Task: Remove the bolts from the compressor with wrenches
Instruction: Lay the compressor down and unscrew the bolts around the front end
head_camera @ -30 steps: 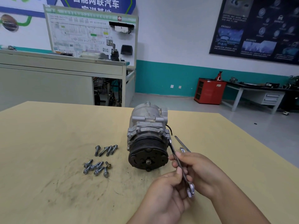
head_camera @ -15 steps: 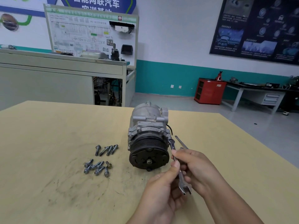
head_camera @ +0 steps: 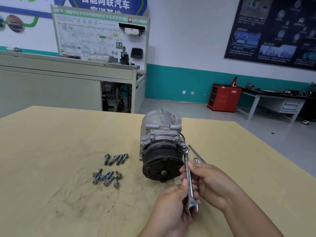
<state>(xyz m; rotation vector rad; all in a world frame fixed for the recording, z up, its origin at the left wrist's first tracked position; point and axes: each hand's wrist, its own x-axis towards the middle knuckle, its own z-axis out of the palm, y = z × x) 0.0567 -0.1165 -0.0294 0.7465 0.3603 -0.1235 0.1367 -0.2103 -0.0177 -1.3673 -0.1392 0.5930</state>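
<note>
compressor (head_camera: 160,147) on table (head_camera: 51,151): combination wrench (head_camera: 189,177) ring end seated on flange bolt (head_camera: 184,147). left hand (head_camera: 171,207) and right hand (head_camera: 208,183) both pinch the wrench shank, fingers curled.

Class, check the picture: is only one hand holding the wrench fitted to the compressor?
No: the left hand and the right hand both grip the wrench at the compressor.

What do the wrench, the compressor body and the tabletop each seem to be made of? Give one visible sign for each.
Wrench: probably chrome-plated steel; bright, mirror-like shine.
Compressor body: likely cast aluminium, bare and matt; dull pale grey with moulded lugs.
Tabletop: looks like wood board or laminate; flat pale yellow, matt, marked with dark scuffs.
</note>
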